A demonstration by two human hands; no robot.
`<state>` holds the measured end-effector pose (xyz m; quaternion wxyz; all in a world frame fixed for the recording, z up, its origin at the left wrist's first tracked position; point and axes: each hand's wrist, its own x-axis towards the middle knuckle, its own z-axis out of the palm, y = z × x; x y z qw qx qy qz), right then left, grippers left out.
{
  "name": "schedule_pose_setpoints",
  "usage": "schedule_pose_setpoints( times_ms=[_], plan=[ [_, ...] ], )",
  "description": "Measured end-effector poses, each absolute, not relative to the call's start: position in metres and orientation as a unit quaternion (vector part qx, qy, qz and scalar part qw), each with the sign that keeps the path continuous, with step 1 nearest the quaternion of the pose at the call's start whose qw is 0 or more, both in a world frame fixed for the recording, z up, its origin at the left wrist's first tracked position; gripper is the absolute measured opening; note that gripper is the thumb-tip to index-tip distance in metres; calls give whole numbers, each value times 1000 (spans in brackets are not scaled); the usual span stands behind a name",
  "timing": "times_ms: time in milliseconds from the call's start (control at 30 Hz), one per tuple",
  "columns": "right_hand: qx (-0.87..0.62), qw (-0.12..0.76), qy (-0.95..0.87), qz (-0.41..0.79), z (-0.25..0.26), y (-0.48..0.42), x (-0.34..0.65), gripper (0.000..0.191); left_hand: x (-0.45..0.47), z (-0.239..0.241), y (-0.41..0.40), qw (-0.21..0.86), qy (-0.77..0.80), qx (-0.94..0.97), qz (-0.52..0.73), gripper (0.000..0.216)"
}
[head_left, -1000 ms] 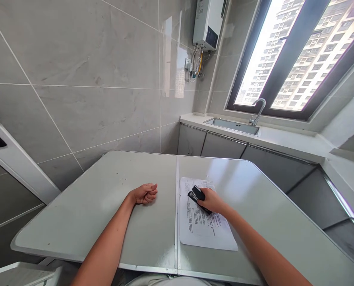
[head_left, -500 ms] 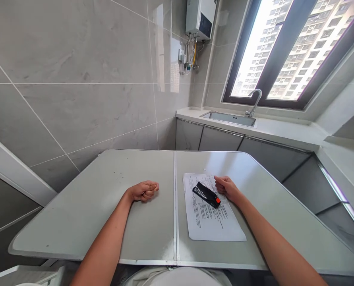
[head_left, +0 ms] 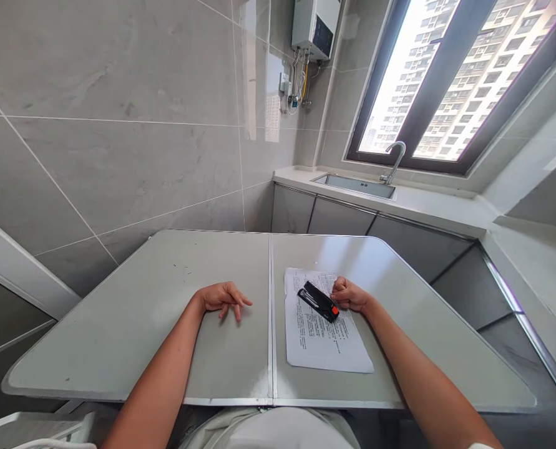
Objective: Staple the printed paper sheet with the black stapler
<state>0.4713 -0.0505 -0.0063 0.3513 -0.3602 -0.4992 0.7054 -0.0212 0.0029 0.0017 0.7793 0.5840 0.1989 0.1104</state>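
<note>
A black stapler with a red tip lies at a slant on a printed sheet of paper, on the right half of the folding table. My right hand is curled closed at the paper's right edge, just beside the stapler's red end. Whether its fingers touch the stapler I cannot tell, and nothing shows in them. Over the left half of the table is my left hand, its fingers apart and pointing down to the right, with nothing held.
A metal-edged seam splits the table down its middle. Small dark specks lie at its far left. Behind stand a counter with a sink and tap, under a window. A water heater hangs on the tiled wall.
My left hand has opened from a fist, its fingers now spread. My right hand stays closed and is nearer the stapler's red end. The view has shifted slightly.
</note>
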Motion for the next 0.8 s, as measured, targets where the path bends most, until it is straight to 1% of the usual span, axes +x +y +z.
schedule_pose_setpoints(
  times_ms=[233, 567, 800],
  plan=[
    [-327, 320, -503, 733, -6, -47, 476, 76, -24, -2, 4, 783, 198, 581, 97, 16],
    [-257, 213, -508, 794, -7, -30, 484, 68, -27, -2, 8, 809, 145, 569, 27, 21],
    [-232, 180, -507, 810, -8, -28, 485, 64, -27, 0, 5, 813, 145, 564, 19, 19]
  ],
)
